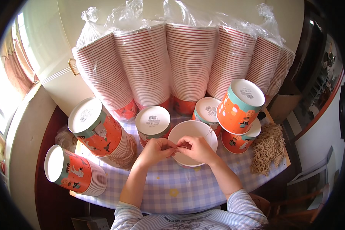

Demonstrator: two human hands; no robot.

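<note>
An open white paper bucket [188, 130] stands upright in front of me on the checked tablecloth. Over its near rim my two hands meet, fingertips pinched together. My left hand [158, 148] and my right hand [195, 148] are both closed on a thin cord [183, 147], of which only a short bit shows between the fingers. A thin pale strand [210, 132] hangs at the bucket's right rim. To the right lies a tangled heap of beige cords [268, 149].
Tall bagged stacks of paper buckets [191, 57] line the back. Upturned orange buckets [239, 105] stand at right, others [153, 122] behind my hands. A leaning stack [103, 132] and a tilted one [74, 170] are at left. The checked tablecloth [172, 191] covers the table.
</note>
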